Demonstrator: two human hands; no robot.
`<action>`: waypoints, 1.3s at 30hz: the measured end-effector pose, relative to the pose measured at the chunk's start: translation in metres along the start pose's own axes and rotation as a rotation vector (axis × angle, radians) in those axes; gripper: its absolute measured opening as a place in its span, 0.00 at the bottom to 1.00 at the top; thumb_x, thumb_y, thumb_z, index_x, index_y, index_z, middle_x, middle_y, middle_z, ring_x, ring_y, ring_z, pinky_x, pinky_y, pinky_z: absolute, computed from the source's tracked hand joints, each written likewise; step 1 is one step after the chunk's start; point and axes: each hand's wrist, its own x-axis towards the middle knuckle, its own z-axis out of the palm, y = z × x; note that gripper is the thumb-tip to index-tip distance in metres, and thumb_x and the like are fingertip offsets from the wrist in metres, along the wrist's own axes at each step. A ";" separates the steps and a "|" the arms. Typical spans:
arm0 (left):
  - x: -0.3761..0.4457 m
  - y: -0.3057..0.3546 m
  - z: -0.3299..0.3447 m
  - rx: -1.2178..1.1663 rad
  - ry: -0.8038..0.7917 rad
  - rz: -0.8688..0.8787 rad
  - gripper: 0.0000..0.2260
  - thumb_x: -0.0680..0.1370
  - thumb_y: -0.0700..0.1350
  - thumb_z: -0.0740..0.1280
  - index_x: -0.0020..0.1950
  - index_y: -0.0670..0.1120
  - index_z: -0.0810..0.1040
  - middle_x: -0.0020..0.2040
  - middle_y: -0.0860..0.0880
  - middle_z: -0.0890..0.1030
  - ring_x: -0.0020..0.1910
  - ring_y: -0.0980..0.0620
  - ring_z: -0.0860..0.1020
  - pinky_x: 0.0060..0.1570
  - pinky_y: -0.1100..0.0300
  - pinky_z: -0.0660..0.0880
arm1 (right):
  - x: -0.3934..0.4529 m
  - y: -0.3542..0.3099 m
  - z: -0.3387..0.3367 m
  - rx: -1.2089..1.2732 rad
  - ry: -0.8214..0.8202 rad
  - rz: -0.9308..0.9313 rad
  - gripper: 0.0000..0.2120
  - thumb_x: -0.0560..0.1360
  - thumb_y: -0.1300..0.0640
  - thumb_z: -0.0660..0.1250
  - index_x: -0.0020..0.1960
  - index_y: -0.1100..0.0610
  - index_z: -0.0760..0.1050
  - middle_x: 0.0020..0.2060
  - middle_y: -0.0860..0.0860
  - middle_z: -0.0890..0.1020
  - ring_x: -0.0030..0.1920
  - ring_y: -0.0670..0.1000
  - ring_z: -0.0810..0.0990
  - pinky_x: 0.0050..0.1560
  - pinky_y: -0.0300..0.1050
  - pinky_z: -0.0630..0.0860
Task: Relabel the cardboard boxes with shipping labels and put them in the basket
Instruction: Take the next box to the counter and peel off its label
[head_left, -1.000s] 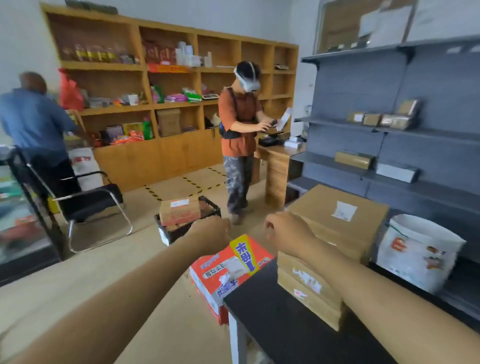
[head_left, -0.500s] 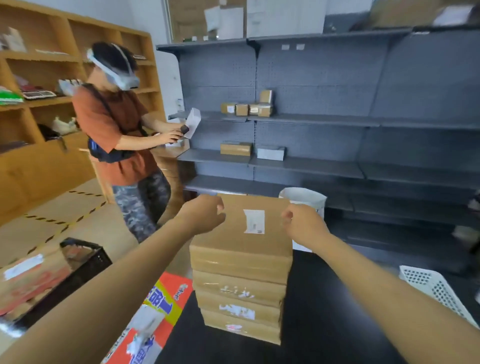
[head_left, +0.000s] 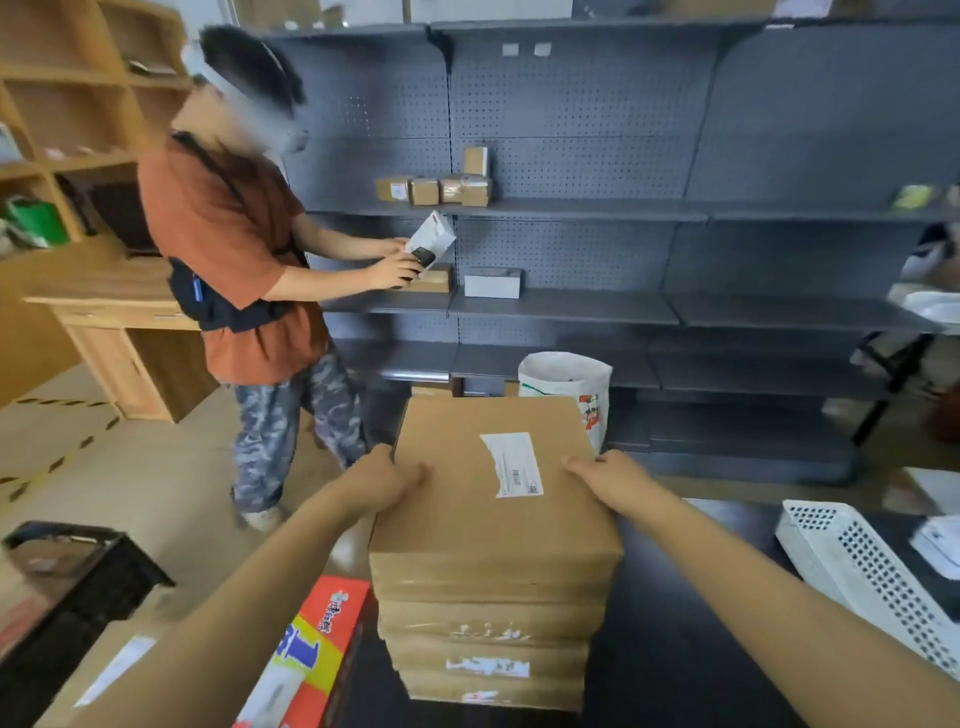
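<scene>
A stack of several flat cardboard boxes (head_left: 488, 629) stands on the black table (head_left: 675, 649). The top cardboard box (head_left: 467, 514) carries a white shipping label (head_left: 511, 465). My left hand (head_left: 387, 478) grips its left edge, thumb on the top face. My right hand (head_left: 608, 473) grips its right edge the same way. A black basket (head_left: 98, 587) sits on the floor at the lower left with a labelled box (head_left: 119, 670) in front of it.
A person in an orange shirt (head_left: 234, 249) stands close on the left, scanning a small white box at the grey shelves (head_left: 571, 306). A white perforated basket (head_left: 857, 566) lies on the table at right. A red carton (head_left: 311, 660) and a white bag (head_left: 566, 384) flank the stack.
My view swung right, from the room to the stack. Both hands moved from the air onto the top box's two side edges and took hold of it.
</scene>
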 end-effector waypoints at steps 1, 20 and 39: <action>0.003 -0.001 0.003 -0.011 0.007 -0.001 0.25 0.77 0.57 0.66 0.64 0.39 0.71 0.60 0.43 0.78 0.57 0.45 0.77 0.53 0.55 0.74 | 0.000 0.000 0.003 0.021 0.022 0.023 0.19 0.75 0.46 0.64 0.58 0.58 0.75 0.53 0.54 0.81 0.51 0.55 0.81 0.55 0.52 0.78; 0.022 0.056 0.018 -0.079 0.017 0.155 0.28 0.77 0.58 0.65 0.68 0.40 0.68 0.65 0.43 0.75 0.61 0.43 0.75 0.59 0.53 0.74 | -0.010 0.002 -0.039 -0.009 0.244 0.085 0.16 0.76 0.44 0.60 0.51 0.56 0.73 0.47 0.53 0.79 0.44 0.52 0.77 0.37 0.45 0.71; -0.025 0.243 0.215 -0.192 0.079 0.152 0.31 0.76 0.57 0.66 0.73 0.43 0.61 0.66 0.43 0.75 0.62 0.43 0.75 0.50 0.59 0.68 | -0.004 0.137 -0.269 -0.003 0.260 0.117 0.20 0.77 0.44 0.61 0.63 0.56 0.70 0.54 0.55 0.78 0.52 0.57 0.78 0.52 0.52 0.74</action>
